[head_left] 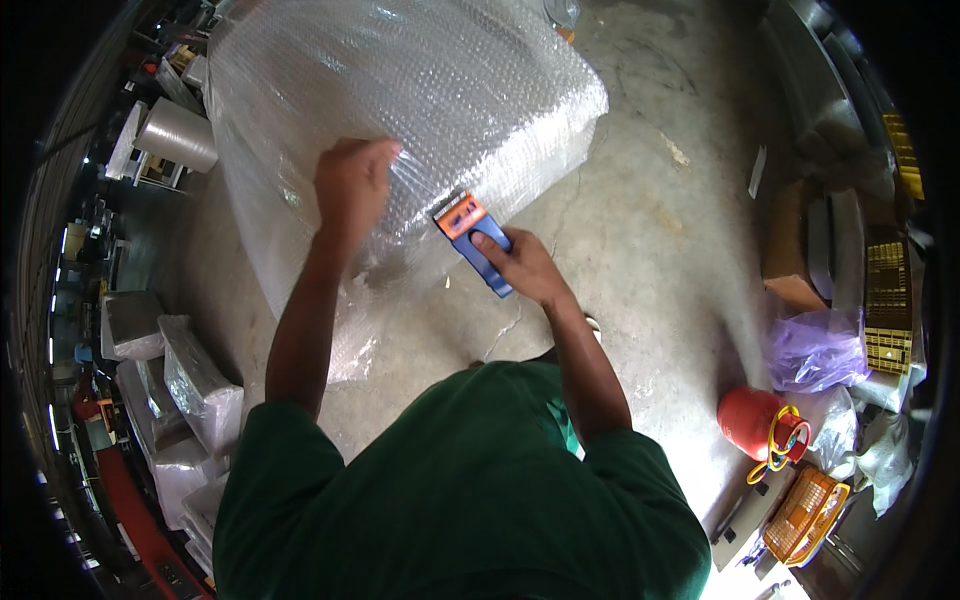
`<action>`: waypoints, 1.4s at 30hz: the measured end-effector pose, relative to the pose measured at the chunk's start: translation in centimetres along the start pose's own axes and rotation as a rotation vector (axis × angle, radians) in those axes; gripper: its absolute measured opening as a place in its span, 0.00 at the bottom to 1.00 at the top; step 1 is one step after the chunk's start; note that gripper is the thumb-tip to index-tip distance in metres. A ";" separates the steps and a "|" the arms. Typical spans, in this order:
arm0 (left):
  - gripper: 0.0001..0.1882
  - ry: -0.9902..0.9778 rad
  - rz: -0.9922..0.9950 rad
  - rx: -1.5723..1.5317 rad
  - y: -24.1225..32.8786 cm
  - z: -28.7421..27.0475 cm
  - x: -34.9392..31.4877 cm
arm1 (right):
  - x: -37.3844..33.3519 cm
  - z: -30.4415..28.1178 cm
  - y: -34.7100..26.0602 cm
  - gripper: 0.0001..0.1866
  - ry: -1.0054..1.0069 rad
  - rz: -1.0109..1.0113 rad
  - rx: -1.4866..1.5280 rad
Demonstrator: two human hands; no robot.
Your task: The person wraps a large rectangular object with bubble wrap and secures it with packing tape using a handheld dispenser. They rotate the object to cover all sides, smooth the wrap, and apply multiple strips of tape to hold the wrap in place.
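A large block wrapped in clear bubble wrap takes up the upper middle of the head view, its loose sheet hanging toward me. In my right hand is a blue and orange hand-held tape dispenser, gripped with the thumb on top and its dark-edged end near the wrap. My left hand, slightly blurred, is closed in a pinch beside the block's near face. A clear strip of tape stretches from its fingertips to the dispenser's end.
A red gas cylinder with a yellow hose stands at right, by a purple plastic bag, an orange basket and yellow crates. Wrapped packages are stacked at left. A bubble wrap roll lies farther back. Concrete floor lies between.
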State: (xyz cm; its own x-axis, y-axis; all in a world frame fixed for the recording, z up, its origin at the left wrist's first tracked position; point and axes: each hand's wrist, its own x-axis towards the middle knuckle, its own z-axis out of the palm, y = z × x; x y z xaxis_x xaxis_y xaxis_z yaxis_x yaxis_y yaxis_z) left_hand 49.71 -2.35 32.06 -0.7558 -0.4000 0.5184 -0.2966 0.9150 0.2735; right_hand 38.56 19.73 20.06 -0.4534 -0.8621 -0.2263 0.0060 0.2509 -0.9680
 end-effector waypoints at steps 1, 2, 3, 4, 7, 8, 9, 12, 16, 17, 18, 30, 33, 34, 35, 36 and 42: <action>0.09 0.010 0.143 0.157 -1.5 1.0 0.2 | 1.3 0.0 1.5 0.35 -0.013 0.027 0.003; 0.10 0.010 0.127 0.203 -1.6 1.5 0.1 | 1.8 -0.1 2.0 0.34 -0.036 0.007 0.024; 0.11 0.009 0.112 0.250 -1.6 2.1 0.0 | 2.2 -0.2 2.6 0.34 -0.060 -0.013 0.045; 0.13 0.008 0.097 0.297 -1.5 2.6 0.0 | 2.5 -0.2 3.1 0.34 -0.085 -0.033 0.066; 0.19 0.148 -0.060 0.472 -1.2 2.7 0.6 | 2.6 -0.1 5.2 0.34 -0.099 -0.024 0.037; 0.21 0.112 -0.054 0.497 -1.1 2.7 0.9 | 3.3 0.1 6.8 0.34 -0.108 0.025 0.008; 0.23 0.077 -0.046 0.517 -0.9 2.8 1.1 | 4.2 0.3 9.4 0.34 -0.110 0.078 -0.023; 0.26 0.040 0.140 0.373 0.5 3.3 0.5 | 5.9 1.2 13.7 0.34 -0.094 0.096 -0.020; 0.28 -0.623 0.609 0.023 5.6 7.1 -7.9 | 5.6 1.6 17.2 0.34 -0.149 0.196 -0.060; 0.29 -0.640 0.625 0.177 4.5 8.6 -9.6 | 5.5 1.4 17.1 0.35 -0.164 0.224 -0.101; 0.31 -0.653 0.641 0.338 3.0 10.5 -11.3 | 5.6 1.4 16.5 0.36 -0.152 0.273 -0.184; 0.31 -0.530 -0.022 -0.461 -2.2 20.0 -17.2 | -3.2 0.9 18.3 0.38 -0.132 0.552 -0.780; 0.34 -0.724 0.220 0.047 0.5 18.5 -17.2 | -6.8 1.2 19.5 0.43 -0.036 0.522 -0.648; 0.36 -0.851 0.440 0.588 1.4 16.8 -17.3 | -8.0 1.3 19.4 0.45 0.002 0.482 -0.617; 0.37 -0.907 0.117 0.210 1.6 16.2 -19.0 | -9.1 1.7 18.8 0.41 0.061 0.393 -0.673; 0.38 -0.922 -0.196 -0.176 2.0 15.8 -21.4 | -9.6 1.8 18.5 0.39 0.071 0.403 -0.629; 0.29 0.417 -1.226 -2.012 0.3 8.0 -34.1 | -11.1 4.7 14.5 0.28 0.130 0.308 -0.456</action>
State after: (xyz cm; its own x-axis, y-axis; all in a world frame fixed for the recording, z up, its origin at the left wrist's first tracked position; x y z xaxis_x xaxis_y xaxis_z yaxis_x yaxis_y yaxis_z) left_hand 70.77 12.00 8.00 -0.5599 -0.7154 -0.4179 0.5545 -0.6983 0.4526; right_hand 47.85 30.82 8.06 -0.5982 -0.6649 -0.4472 -0.2170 0.6717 -0.7083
